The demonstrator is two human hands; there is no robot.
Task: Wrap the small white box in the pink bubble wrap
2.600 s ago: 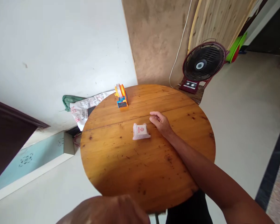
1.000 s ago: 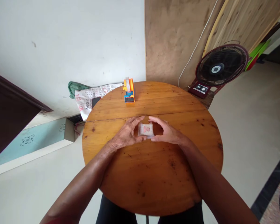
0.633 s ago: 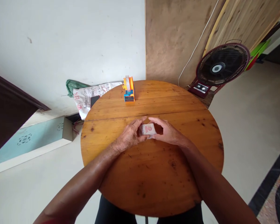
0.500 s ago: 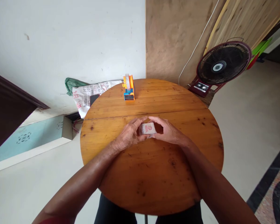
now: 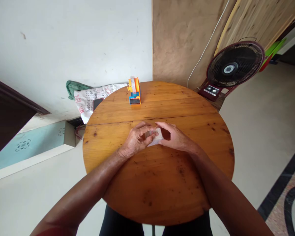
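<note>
Near the middle of the round wooden table (image 5: 152,183), a small whitish box (image 5: 157,137) sits between my two hands. My left hand (image 5: 139,137) is at its left side, with the thumb and fingertips closed on the box's near left part and top. On the right, my right hand (image 5: 174,136) grips the box's right side between thumb and fingers, and a gap shows inside its curl. Fingers cover part of the box's top.
An orange and blue tape dispenser (image 5: 134,91) stands at the table's far edge. Beyond the table's right back edge is a dark red fan (image 5: 236,67). A printed white sack (image 5: 82,101) and a green bag (image 5: 76,88) lie behind the left edge.
My left fingers have moved over the top of the box and now hide its red print. The box looks slightly turned. My right hand has barely moved.
</note>
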